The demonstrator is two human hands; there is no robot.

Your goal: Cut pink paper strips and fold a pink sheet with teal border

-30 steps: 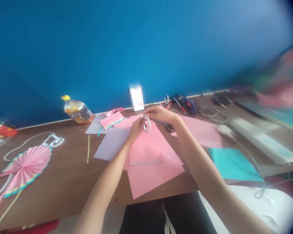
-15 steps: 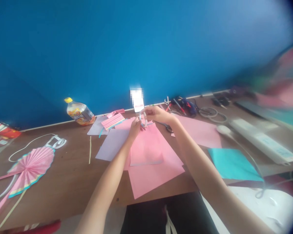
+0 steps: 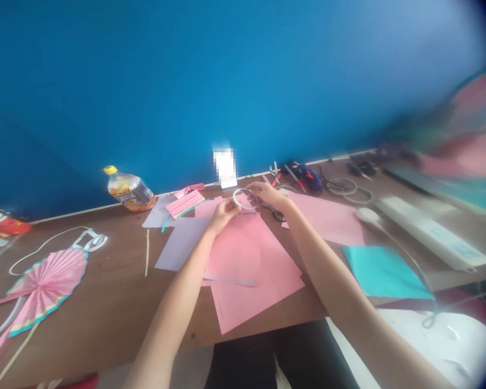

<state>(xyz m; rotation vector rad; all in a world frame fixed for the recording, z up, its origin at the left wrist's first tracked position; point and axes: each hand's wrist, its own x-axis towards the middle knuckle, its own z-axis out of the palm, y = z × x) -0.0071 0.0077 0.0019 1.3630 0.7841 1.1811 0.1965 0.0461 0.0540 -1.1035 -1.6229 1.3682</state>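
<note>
I have the left hand (image 3: 224, 213) and right hand (image 3: 266, 195) curled nearly closed, pinching the white tape roll (image 3: 245, 208) over the pink paper (image 3: 238, 254) at its far end, handling that I judge calls next for steadiness.

The white ring (image 3: 243, 207) has tipped flatter, and the top pink sheet (image 3: 235, 256) slid left.

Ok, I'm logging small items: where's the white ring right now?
In the head view, the white ring is near the middle, held between the left hand and the right hand, over the pink paper.
</note>
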